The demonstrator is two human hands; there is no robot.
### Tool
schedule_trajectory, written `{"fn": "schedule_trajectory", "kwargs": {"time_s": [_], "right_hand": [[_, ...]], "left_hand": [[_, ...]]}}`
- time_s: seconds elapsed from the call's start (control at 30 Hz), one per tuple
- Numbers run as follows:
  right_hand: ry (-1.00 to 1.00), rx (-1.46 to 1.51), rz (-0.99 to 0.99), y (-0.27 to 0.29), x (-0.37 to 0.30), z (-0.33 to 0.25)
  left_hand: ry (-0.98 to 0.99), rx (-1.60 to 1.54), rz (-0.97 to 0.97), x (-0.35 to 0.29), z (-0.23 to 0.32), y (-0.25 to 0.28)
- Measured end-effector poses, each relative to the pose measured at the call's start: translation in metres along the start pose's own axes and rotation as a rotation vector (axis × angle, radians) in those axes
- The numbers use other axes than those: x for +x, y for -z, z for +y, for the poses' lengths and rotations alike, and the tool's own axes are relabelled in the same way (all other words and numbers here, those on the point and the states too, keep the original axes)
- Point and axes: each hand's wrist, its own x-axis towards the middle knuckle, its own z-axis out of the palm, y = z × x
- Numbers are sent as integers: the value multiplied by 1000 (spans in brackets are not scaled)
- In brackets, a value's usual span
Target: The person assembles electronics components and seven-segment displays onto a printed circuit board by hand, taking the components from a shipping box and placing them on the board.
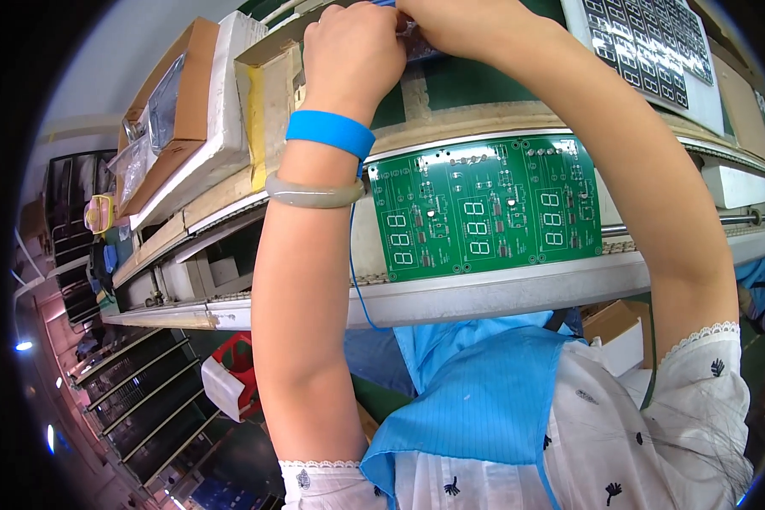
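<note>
Both hands are close together at the top edge, beyond the conveyor. My left hand (353,55) is closed, its fingertips curled away out of sight. Beside it, my right hand (463,27) bends its fingers inward, partly cut off by the picture's edge. Between them a bit of blue and something shiny and clear show, too little to name. Around my left wrist are a blue wrist strap (330,132) with a thin blue cord and a pale bangle (313,192). Below the hands, a green circuit board panel (512,234) with three repeated digit-display sections lies across the conveyor rails.
The conveyor's metal front rail (501,293) runs across in front of me. At upper left, an open cardboard box (191,93) with clear bags rests on white foam (234,81). Several digit-display modules (646,47) lie at upper right. A red stool (234,374) stands at lower left.
</note>
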Motion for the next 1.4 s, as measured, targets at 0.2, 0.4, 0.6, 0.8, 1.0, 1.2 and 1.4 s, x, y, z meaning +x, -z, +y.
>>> {"fn": "schedule_trajectory", "kwargs": {"time_s": [0.2, 0.4, 0.6, 0.8, 1.0, 1.2, 1.4], "right_hand": [[-105, 55, -114, -4, 8, 2], [-174, 193, -31, -3, 3, 7], [-217, 425, 136, 21, -8, -10], [-167, 923, 117, 16, -41, -25], [-420, 1433, -109, 15, -70, -58], [-504, 1466, -209, 9, -75, -65], [-501, 1492, -233, 9, -75, -70]], "left_hand": [[208, 221, -126, 3, -1, -1], [265, -12, 26, 4, 14, 15], [600, -473, 16, -11, 21, 46], [651, -809, -31, -55, 13, 68], [691, -1023, -176, -94, 15, 72], [750, -1150, -223, -116, 18, 75], [736, -1164, -219, -123, 17, 73]]}}
